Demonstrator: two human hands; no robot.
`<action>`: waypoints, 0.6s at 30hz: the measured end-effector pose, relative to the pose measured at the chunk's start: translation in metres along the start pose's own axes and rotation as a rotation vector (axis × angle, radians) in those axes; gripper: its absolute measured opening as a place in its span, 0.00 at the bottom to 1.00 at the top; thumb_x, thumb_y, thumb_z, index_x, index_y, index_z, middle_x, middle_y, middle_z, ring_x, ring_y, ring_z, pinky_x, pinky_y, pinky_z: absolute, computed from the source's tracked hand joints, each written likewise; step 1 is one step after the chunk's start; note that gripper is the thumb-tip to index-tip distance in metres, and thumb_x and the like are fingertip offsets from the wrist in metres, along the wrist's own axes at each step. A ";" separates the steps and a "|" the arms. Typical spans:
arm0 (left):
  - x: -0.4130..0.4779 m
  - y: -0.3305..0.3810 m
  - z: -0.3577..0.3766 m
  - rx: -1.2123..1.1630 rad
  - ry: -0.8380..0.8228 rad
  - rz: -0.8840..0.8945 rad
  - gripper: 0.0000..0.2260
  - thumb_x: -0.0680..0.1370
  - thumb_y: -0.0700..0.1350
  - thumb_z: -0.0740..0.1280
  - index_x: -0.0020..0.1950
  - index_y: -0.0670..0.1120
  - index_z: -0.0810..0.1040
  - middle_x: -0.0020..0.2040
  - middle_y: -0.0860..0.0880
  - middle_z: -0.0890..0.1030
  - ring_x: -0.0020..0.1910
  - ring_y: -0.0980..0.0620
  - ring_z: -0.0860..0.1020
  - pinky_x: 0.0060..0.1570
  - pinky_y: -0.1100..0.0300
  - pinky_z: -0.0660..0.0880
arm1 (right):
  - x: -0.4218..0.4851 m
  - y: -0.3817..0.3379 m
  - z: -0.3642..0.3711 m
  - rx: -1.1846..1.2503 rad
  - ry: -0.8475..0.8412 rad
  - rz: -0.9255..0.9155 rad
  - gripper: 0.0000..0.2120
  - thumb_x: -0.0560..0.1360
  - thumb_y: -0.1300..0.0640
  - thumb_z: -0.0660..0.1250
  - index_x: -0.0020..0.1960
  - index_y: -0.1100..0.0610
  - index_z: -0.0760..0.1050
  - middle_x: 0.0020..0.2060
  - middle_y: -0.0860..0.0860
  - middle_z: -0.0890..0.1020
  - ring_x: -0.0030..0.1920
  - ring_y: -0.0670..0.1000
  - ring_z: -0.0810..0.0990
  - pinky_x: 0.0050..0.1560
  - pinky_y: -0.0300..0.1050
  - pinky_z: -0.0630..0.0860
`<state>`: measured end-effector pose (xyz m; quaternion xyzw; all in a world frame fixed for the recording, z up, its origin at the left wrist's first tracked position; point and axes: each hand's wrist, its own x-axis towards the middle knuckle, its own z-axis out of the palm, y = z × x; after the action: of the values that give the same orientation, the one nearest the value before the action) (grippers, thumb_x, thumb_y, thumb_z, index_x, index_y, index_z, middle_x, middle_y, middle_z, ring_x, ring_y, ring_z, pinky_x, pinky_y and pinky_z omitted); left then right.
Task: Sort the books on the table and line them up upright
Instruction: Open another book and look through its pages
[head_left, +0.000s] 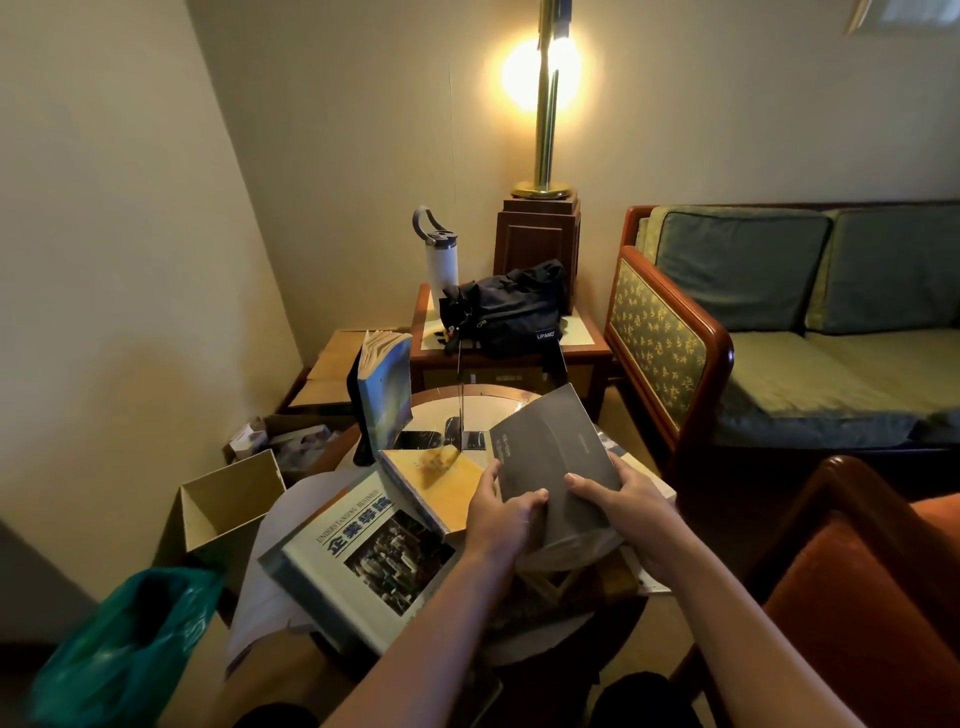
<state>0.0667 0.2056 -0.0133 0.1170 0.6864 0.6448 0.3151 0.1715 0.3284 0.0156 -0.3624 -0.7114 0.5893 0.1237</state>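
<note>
— Where is the grey book (553, 447) at this point?
— It is up off the table (470, 402) and tilted, with its far corner raised. Both hands have it by the near end. The left hand (498, 512) has its thumb laid on the cover and its fingers curled under the edge, and the right hand (621, 499) grips the other corner the same way
— Does it look heavy?
— I judge not. It is a thin softcover, and its near edge bows between the two grips, so it is floppy rather than stiff. The matt cover should not slide in the fingers
— Where should one hold it to stand it up?
— I would pinch it midway along the spine and the opposite long edge, so the pages stay flat. Held by one corner it would droop. A book this thin and soft will likely tip over unless it leans on a neighbour
— What is there to lean on?
— The blue book (387, 395) stands upright at the far left of the table, its pages fanning a little at the top. The yellow book (441, 475) and the thick business textbook (363, 556) lie flat nearer the person, just beside each other. Those two look stiffer and heavier, and the textbook probably needs both hands to lift
</note>
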 end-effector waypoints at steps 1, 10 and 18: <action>-0.001 0.002 -0.006 0.030 -0.001 0.027 0.34 0.76 0.44 0.73 0.79 0.52 0.61 0.74 0.44 0.69 0.69 0.43 0.71 0.68 0.44 0.71 | -0.001 -0.002 0.004 0.003 -0.005 -0.012 0.35 0.76 0.45 0.71 0.78 0.50 0.61 0.57 0.50 0.74 0.53 0.47 0.77 0.43 0.39 0.77; -0.011 0.008 -0.096 0.200 0.083 0.105 0.34 0.77 0.51 0.71 0.79 0.56 0.58 0.77 0.48 0.65 0.72 0.45 0.68 0.69 0.44 0.70 | -0.008 -0.024 0.091 -0.032 -0.089 -0.172 0.23 0.76 0.46 0.72 0.67 0.46 0.69 0.56 0.46 0.79 0.52 0.42 0.79 0.42 0.33 0.77; -0.023 -0.015 -0.169 0.376 0.081 0.002 0.36 0.78 0.54 0.70 0.80 0.54 0.56 0.79 0.47 0.61 0.75 0.43 0.65 0.70 0.47 0.69 | -0.010 -0.006 0.177 -0.009 -0.176 -0.143 0.29 0.75 0.48 0.73 0.73 0.48 0.68 0.61 0.48 0.79 0.59 0.47 0.79 0.53 0.42 0.81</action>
<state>-0.0105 0.0533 -0.0268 0.1483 0.8069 0.5096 0.2591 0.0693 0.1892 -0.0249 -0.2583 -0.7462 0.6052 0.1009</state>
